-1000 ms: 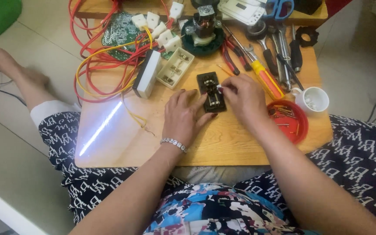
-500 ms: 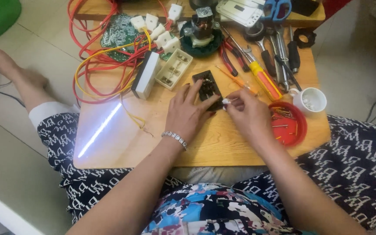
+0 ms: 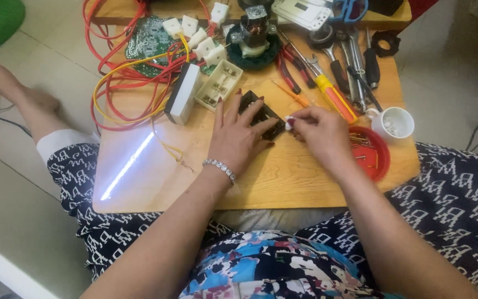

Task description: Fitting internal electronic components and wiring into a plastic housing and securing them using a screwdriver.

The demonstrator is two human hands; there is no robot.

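My left hand [image 3: 238, 138] lies spread, pinning the flat black rectangular switch module [image 3: 261, 115] mid-worktop [image 3: 283, 177]. My right hand [image 3: 319, 133] pinches a small white part [image 3: 289, 123] at its right corner. Fitting stage, I judge; next calls for steady alignment.

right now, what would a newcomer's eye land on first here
The two hands meeting mid-table: the left hand presses on a black rectangular part, while the right hand pinches a small white piece at its edge. Next, the tangle of red and yellow wires at the far left of the wooden table, and a red dish at the right edge.
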